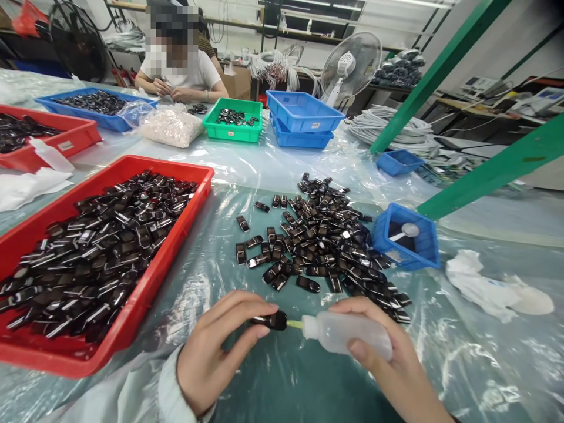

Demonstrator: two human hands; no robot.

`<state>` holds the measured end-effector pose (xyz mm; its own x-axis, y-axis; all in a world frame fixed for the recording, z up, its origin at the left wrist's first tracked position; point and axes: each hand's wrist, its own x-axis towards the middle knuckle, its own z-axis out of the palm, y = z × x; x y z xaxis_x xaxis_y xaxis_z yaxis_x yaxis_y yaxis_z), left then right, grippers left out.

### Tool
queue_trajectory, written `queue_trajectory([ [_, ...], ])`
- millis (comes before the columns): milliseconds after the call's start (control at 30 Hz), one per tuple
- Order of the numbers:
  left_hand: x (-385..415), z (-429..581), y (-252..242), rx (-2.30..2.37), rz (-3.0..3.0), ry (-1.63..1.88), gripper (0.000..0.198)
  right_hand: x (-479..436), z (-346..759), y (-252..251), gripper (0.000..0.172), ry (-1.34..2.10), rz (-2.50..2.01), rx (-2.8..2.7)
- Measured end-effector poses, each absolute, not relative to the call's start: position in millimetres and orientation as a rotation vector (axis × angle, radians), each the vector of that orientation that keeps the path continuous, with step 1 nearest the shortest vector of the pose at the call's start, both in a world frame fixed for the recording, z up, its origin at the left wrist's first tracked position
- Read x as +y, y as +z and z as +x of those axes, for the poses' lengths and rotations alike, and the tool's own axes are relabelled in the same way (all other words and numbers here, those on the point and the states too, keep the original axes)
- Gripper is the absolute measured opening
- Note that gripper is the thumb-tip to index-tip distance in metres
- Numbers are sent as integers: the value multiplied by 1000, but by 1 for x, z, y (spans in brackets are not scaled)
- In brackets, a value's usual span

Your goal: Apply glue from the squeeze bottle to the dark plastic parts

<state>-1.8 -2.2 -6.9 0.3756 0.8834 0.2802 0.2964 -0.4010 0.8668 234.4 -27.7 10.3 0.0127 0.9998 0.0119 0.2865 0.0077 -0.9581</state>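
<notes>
Between the thumb and fingers of my left hand [224,346] is a small glossy black plastic piece [274,320], its rounded end pointing right. My right hand [392,352] is wrapped around a translucent white squeeze bottle [352,333], lying sideways in the grip. The bottle's thin yellowish nozzle tip [294,324] points left and meets the end of the black piece, or stops right beside it. Just beyond my hands lies a loose pile of similar black pieces [326,235] on the plastic-covered table [247,388].
A red tray [194,217] full of black pieces stands left. A small blue bin [409,258] with a white spoon [409,230] sits right, near crumpled tissue [480,282] and a green post [440,76]. Farther back are a green tray [231,134], stacked blue trays [304,120] and a seated person [198,70].
</notes>
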Motion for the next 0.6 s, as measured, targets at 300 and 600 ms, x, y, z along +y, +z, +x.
queue_trajectory([
  [300, 14, -11, -21, 1310, 1790, 1036, 21, -20, 246, 5, 33, 885, -1483, -1417],
  [600, 30, -16, -25, 1410, 1511, 1083, 35, -8, 230, -11, 25, 967, -1425, -1497],
])
